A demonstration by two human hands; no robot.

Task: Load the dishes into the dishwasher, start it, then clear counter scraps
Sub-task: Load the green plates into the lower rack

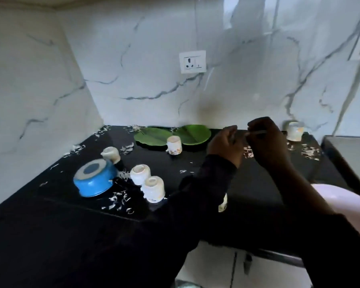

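Observation:
My left hand point(227, 142) and right hand point(267, 138) hover close together above the black counter point(206, 163). The right hand pinches a thin pale scrap point(258, 133). The left hand's fingers are curled; what they hold is hidden. An upturned blue bowl point(95, 179) sits at the left. Upside-down white cups stand nearby point(140, 173), point(154, 189), another point(174, 144) by two green leaf-shaped plates point(152, 136), and one point(295, 130) at the back right. White scraps point(119, 199) litter the counter, with more of these scraps point(310, 151) to the right.
A tipped white cup point(111, 155) lies behind the bowl. Another cup point(222, 202) shows partly behind my left sleeve. A pale basin point(337, 202) sits at the right under my arm. Marble walls enclose the corner, with a socket point(192, 61) on the back wall.

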